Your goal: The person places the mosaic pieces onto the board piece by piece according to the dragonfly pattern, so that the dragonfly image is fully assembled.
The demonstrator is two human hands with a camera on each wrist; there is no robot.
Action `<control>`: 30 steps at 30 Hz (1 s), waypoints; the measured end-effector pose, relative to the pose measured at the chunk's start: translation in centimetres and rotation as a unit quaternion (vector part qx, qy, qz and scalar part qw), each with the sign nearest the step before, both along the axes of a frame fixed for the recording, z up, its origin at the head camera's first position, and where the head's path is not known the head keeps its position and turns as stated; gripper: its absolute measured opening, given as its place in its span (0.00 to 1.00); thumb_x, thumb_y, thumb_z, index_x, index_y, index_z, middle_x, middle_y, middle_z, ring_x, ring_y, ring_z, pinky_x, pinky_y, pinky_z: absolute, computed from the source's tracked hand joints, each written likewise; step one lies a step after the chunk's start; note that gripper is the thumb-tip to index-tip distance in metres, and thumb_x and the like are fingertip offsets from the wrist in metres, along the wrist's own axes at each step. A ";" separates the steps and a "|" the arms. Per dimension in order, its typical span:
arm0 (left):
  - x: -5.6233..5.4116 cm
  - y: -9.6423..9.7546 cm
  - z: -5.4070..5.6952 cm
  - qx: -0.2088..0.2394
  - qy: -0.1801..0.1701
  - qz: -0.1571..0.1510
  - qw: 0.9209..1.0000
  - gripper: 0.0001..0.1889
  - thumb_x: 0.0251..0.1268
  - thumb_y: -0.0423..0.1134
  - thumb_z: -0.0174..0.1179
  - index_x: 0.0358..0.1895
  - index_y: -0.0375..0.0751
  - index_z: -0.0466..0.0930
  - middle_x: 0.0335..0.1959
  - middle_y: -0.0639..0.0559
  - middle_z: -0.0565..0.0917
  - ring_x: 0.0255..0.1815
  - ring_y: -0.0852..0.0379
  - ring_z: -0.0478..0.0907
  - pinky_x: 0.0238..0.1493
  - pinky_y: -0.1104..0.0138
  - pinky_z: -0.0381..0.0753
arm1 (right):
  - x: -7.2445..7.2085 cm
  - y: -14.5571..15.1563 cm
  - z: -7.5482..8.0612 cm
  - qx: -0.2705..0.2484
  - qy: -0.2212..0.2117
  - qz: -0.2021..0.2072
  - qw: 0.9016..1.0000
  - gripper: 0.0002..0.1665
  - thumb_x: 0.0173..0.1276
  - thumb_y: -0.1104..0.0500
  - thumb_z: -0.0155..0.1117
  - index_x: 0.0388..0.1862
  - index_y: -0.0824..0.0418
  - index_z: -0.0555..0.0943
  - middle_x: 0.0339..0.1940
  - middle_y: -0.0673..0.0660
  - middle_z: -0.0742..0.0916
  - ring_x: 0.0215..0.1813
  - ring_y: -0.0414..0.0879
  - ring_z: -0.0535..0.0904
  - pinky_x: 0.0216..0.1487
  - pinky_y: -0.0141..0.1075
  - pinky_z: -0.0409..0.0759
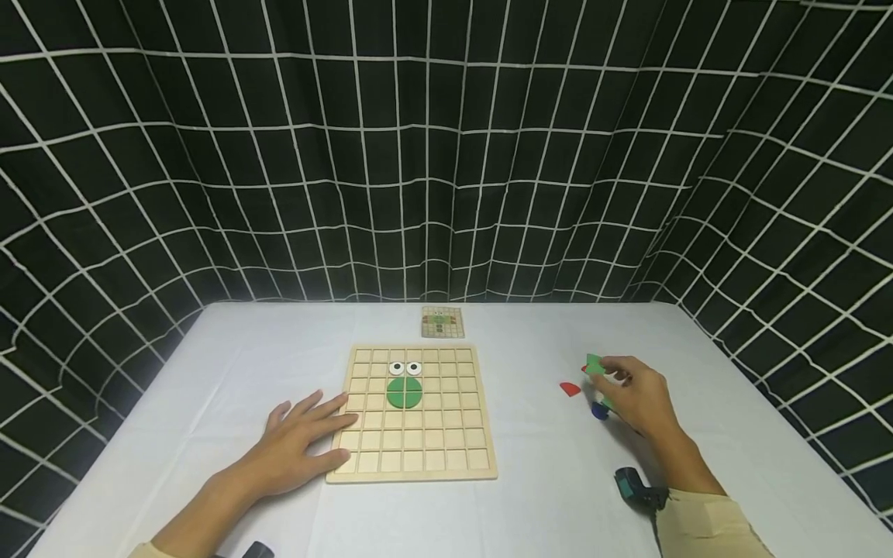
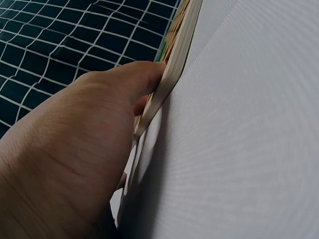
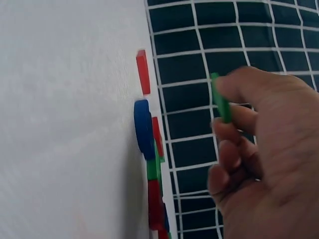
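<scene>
The right hand (image 1: 638, 399) has its grip closed to a pinch on a green piece (image 3: 222, 102), thumb and fingertips pressing it between them; the gap is just the piece's thickness. The right wrist view shows the piece edge-on, with the other fingers curled in toward the palm. This hand is above the right side of the bench (image 1: 530, 511). A red piece (image 1: 570, 389) lies just left of it and a blue piece (image 1: 599, 411) below it, partly hidden; more red and green pieces lie in a row beside the blue one.

The left hand (image 1: 296, 446) has its grip spread wide, thumb and fingers well apart, the tips resting on the left edge of the board (image 1: 453, 457), thumb toward the near corner. The board lies in the middle of the bench. Toward its far side are two eyes (image 1: 414, 368), and just on their near side four green quarters (image 1: 413, 384) form a circle. A small card (image 1: 443, 322) lies beyond the board's far edge.
</scene>
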State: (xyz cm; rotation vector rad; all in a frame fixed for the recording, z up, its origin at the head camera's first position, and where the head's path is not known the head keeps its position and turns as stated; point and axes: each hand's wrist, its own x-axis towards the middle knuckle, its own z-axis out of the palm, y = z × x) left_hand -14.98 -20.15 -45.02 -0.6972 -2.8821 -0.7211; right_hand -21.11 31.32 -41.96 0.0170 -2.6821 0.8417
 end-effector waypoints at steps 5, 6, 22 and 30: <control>0.0 0.0 -0.3 -0.001 -0.005 0.001 1.000 0.27 0.61 0.63 0.59 0.62 0.58 0.78 0.72 0.57 0.65 0.73 0.40 0.53 0.64 0.36 0.38 | 0.1 -0.7 0.6 0.002 0.053 0.005 0.999 0.18 0.62 0.57 0.69 0.48 0.65 0.82 0.41 0.62 0.84 0.40 0.55 0.77 0.34 0.47 0.76; 0.0 0.0 -0.3 0.000 -0.004 0.001 1.000 0.27 0.61 0.63 0.59 0.62 0.58 0.78 0.72 0.57 0.64 0.73 0.40 0.53 0.64 0.36 0.38 | 0.1 -0.9 0.8 0.004 0.061 0.006 0.998 0.17 0.62 0.57 0.69 0.48 0.64 0.83 0.40 0.60 0.85 0.39 0.53 0.77 0.33 0.46 0.76; 0.0 -0.1 -0.3 -0.003 0.002 0.001 1.000 0.28 0.62 0.64 0.57 0.63 0.59 0.77 0.72 0.58 0.65 0.73 0.41 0.53 0.64 0.36 0.39 | 1.8 -4.7 5.3 -0.027 0.106 0.075 0.991 0.15 0.61 0.62 0.71 0.47 0.61 0.85 0.39 0.54 0.85 0.40 0.50 0.75 0.36 0.35 0.73; 0.0 -0.1 0.3 -0.006 -0.005 -0.002 1.000 0.28 0.62 0.63 0.58 0.63 0.57 0.77 0.71 0.56 0.65 0.73 0.40 0.53 0.65 0.37 0.38 | 3.1 -7.9 7.5 -0.043 0.168 0.141 0.975 0.16 0.54 0.68 0.74 0.44 0.60 0.86 0.36 0.48 0.85 0.38 0.43 0.74 0.34 0.27 0.71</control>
